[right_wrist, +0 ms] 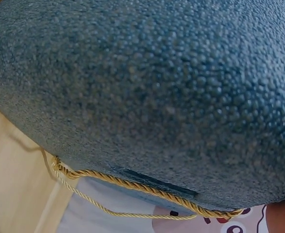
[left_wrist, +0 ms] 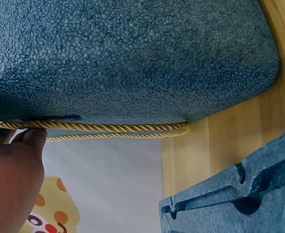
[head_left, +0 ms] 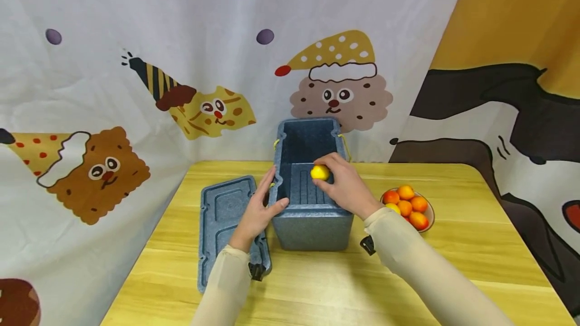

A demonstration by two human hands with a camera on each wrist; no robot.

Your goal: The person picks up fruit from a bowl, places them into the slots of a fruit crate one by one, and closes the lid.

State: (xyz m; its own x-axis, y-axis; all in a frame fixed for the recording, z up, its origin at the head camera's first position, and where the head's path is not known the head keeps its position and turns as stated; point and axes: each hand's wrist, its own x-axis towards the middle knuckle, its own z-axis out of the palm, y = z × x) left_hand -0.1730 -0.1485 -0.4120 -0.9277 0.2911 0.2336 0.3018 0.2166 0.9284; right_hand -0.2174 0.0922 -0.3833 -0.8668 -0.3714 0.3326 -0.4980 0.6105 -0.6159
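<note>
A grey-blue foam box [head_left: 312, 230] stands lidless on the table, its ribbed floor showing. My right hand [head_left: 346, 185] pinches a yellow lemon [head_left: 319, 172] between thumb and fingers, over the opening. In the right wrist view the outer wall [right_wrist: 147, 87] fills most of the frame, with the lemon hidden. With fingers stretched along the outside and thumb over the front corner, my left hand [head_left: 258, 210] rests on the box's left rim. The left wrist view has those fingers beside a gold cord handle [left_wrist: 118, 128]; another cord [right_wrist: 142, 188] hangs on the right side.
Left of the box, its foam lid [head_left: 226, 210] lies on the wooden table [head_left: 312, 286]. A bowl [head_left: 432, 214] of orange-red fruit and a yellow one stands to the right. Behind the table hangs a white cartoon-printed cloth [head_left: 217, 29].
</note>
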